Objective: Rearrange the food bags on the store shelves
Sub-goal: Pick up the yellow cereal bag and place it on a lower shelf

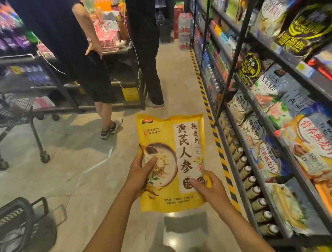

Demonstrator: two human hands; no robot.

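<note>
Fingers point(151, 161): both thumbs press the printed front of one bag. The other fingers are hidden behind it, so how far they wrap I cannot tell.
Basket point(20, 225): black plastic shopping basket with a raised handle, on the floor at far left. A blind step back or sideways could catch it.
Trolley point(20, 119): grey metal wheeled trolley left of the aisle, well apart from the hands. It narrows the room for turning.
Bystanders point(87, 53): two people in dark clothes stand ahead. A wide swing of the bag could brush them.
Left hand point(141, 176): grips the bag's lower left edge, thumb over the bowl picture.
Yellow bag point(171, 144): tall glossy yellow plastic pouch of oat flakes, upright over the floor in mid-aisle, left of the shelves and not on them. It is held only low down, so the top may fold over. The slick film could slide from a thumb grip if one hand lets go.
Right hand point(210, 188): grips the lower right corner, thumb across the front.
Shelves point(231, 66): black metal racks at right.
Shelved bags point(312, 149): crowded, leaning food pouches with little free gap visible. Forcing another in could tip neighbours onto the floor.
Bottles point(251, 181): capped row on the lowest shelf, which a falling pouch could topple.
</note>
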